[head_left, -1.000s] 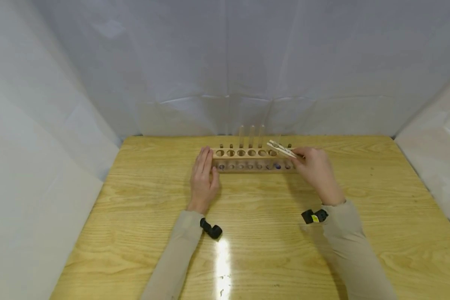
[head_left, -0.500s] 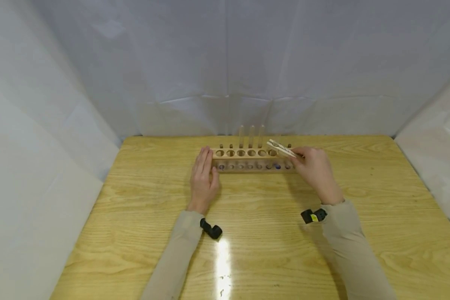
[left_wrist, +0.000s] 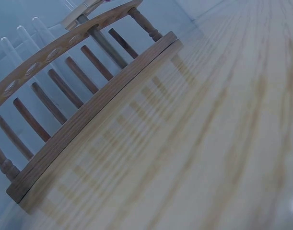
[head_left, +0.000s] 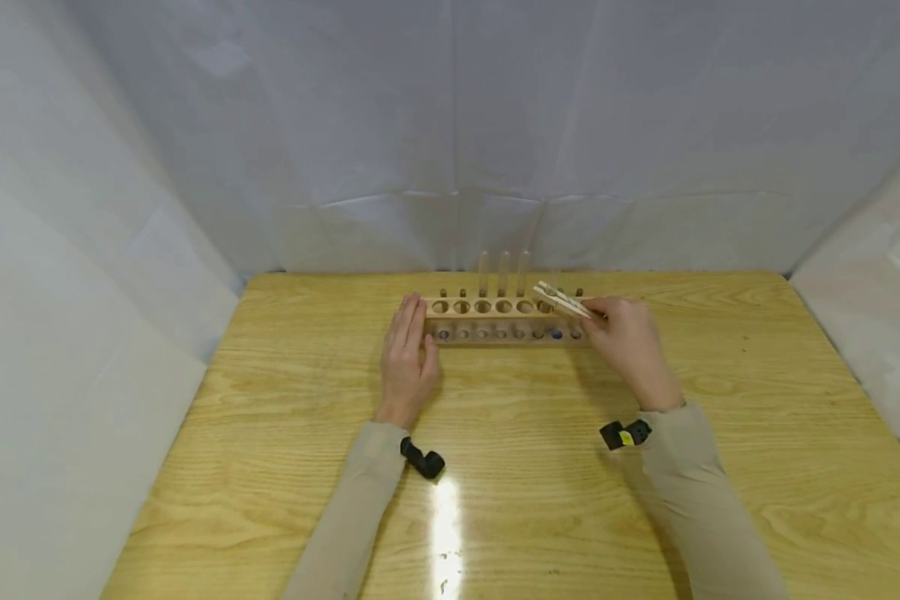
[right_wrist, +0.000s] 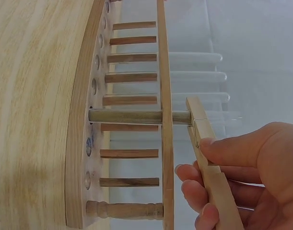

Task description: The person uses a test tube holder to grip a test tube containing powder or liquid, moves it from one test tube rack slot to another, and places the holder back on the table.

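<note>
A wooden test tube rack (head_left: 487, 343) stands near the back of the table. My left hand (head_left: 405, 360) lies against its left end with straight fingers. At the right end my right hand (head_left: 636, 343) grips a wooden test tube clamp (right_wrist: 222, 194), thumb on one side and fingers curled on the other. The clamp's tip is around a glass test tube (right_wrist: 132, 116) with a grey-green filling. That tube stands upright through the rack's top bar, its foot at the base board. The left wrist view shows the same tube (left_wrist: 108, 48) under the clamp; the left hand is out of that view.
Three clear test tubes (head_left: 503, 271) sit upside down on pegs behind the top bar. Other pegs (right_wrist: 132, 181) stand bare along the rack. The wooden table (head_left: 510, 467) stretches in front, with pale sheeting (head_left: 450, 125) hanging behind and at both sides.
My right wrist and forearm have shifted slightly left. The clamp's tip stays at nearly the same spot over the rack, and my left hand has not moved.
</note>
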`<state>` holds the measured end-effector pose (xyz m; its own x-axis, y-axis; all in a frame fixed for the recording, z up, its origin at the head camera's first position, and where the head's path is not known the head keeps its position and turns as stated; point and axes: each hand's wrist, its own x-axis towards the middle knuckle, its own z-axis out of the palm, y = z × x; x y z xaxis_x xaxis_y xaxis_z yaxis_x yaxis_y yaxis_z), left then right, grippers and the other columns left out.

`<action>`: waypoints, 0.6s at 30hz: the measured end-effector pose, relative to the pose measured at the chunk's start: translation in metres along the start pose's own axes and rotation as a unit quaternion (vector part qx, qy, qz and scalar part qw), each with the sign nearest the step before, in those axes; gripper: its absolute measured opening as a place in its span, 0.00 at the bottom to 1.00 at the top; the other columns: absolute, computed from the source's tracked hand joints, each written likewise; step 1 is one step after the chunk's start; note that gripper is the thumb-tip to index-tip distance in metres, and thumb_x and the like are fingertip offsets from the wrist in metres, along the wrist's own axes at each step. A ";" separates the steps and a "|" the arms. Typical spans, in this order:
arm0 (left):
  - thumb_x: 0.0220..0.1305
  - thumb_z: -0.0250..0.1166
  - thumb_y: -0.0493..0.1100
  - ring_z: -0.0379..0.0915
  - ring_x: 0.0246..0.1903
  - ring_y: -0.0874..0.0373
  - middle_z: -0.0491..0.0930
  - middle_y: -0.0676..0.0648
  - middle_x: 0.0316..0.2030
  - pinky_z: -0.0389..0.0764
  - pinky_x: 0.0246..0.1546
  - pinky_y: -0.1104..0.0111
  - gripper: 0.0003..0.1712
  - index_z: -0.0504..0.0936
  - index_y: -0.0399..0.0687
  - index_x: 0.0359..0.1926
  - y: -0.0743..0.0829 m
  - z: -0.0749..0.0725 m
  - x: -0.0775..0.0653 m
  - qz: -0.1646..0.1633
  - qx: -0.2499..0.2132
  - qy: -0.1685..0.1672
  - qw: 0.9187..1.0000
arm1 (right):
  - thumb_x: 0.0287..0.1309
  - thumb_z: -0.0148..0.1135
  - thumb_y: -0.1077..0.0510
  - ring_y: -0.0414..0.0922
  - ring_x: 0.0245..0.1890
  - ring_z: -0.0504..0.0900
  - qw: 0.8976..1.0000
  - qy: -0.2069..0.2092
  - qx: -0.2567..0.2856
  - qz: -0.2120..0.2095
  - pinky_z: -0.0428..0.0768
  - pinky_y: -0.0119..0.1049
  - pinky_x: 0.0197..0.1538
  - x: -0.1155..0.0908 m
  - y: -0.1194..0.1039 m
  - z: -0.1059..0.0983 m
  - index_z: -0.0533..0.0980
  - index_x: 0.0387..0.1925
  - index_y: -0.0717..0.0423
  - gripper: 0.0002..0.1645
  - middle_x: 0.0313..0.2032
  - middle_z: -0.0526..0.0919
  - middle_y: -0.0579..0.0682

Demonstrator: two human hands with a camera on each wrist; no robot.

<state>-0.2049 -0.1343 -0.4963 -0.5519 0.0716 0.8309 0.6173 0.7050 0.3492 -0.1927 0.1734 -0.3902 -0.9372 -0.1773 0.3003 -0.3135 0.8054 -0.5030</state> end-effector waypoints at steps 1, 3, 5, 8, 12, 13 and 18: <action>0.61 0.54 0.31 0.65 0.65 0.34 0.70 0.29 0.64 0.65 0.68 0.47 0.28 0.71 0.24 0.63 0.000 0.000 0.000 -0.001 0.000 0.000 1.000 | 0.62 0.65 0.63 0.46 0.18 0.77 1.000 0.001 0.000 0.000 0.74 0.42 0.22 0.000 0.000 0.000 0.83 0.48 0.69 0.15 0.36 0.86 0.65; 0.62 0.54 0.31 0.64 0.65 0.35 0.69 0.30 0.64 0.64 0.69 0.49 0.28 0.70 0.24 0.64 0.000 0.000 -0.001 -0.002 -0.001 -0.001 1.000 | 0.62 0.65 0.63 0.46 0.18 0.77 1.000 0.003 0.000 0.000 0.74 0.42 0.22 -0.001 0.001 0.000 0.83 0.48 0.69 0.15 0.36 0.86 0.65; 0.62 0.54 0.31 0.63 0.66 0.36 0.69 0.31 0.65 0.63 0.69 0.50 0.29 0.70 0.25 0.64 0.000 0.000 -0.001 -0.004 -0.001 -0.003 1.000 | 0.62 0.65 0.63 0.47 0.18 0.77 1.000 0.005 0.000 0.000 0.74 0.42 0.23 -0.001 0.001 0.001 0.83 0.47 0.68 0.14 0.36 0.86 0.64; 0.62 0.55 0.31 0.62 0.67 0.38 0.69 0.32 0.66 0.62 0.70 0.51 0.29 0.70 0.26 0.64 0.000 0.000 -0.002 -0.009 -0.002 -0.005 1.000 | 0.62 0.65 0.63 0.46 0.18 0.76 1.000 0.007 0.002 0.001 0.74 0.42 0.23 -0.001 0.001 0.001 0.83 0.46 0.68 0.14 0.36 0.86 0.64; 0.61 0.55 0.30 0.62 0.68 0.39 0.68 0.33 0.66 0.62 0.70 0.51 0.29 0.70 0.25 0.64 -0.001 0.000 -0.002 -0.012 -0.002 -0.006 1.000 | 0.62 0.65 0.64 0.46 0.17 0.76 1.000 0.010 0.005 -0.001 0.72 0.40 0.22 -0.001 0.001 0.002 0.84 0.45 0.68 0.13 0.35 0.86 0.64; 0.61 0.55 0.30 0.62 0.68 0.39 0.68 0.33 0.66 0.63 0.70 0.50 0.29 0.70 0.25 0.64 -0.001 0.000 -0.002 -0.012 -0.002 -0.006 1.000 | 0.62 0.65 0.64 0.46 0.17 0.75 1.000 0.011 0.007 -0.002 0.72 0.40 0.21 -0.001 0.001 0.002 0.84 0.45 0.68 0.13 0.35 0.86 0.64; 0.59 0.56 0.29 0.63 0.67 0.38 0.69 0.32 0.66 0.63 0.70 0.50 0.30 0.70 0.26 0.64 -0.001 0.001 -0.002 -0.011 -0.001 -0.005 1.000 | 0.62 0.65 0.65 0.45 0.15 0.73 1.000 0.018 0.022 -0.006 0.70 0.38 0.19 -0.002 0.001 0.003 0.83 0.45 0.70 0.13 0.35 0.86 0.66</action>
<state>-0.2049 -0.1349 -0.4987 -0.5707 0.0643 0.8186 0.6064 0.7052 0.3674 -0.1919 0.1730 -0.3942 -0.9274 -0.1657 0.3355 -0.3320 0.7779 -0.5335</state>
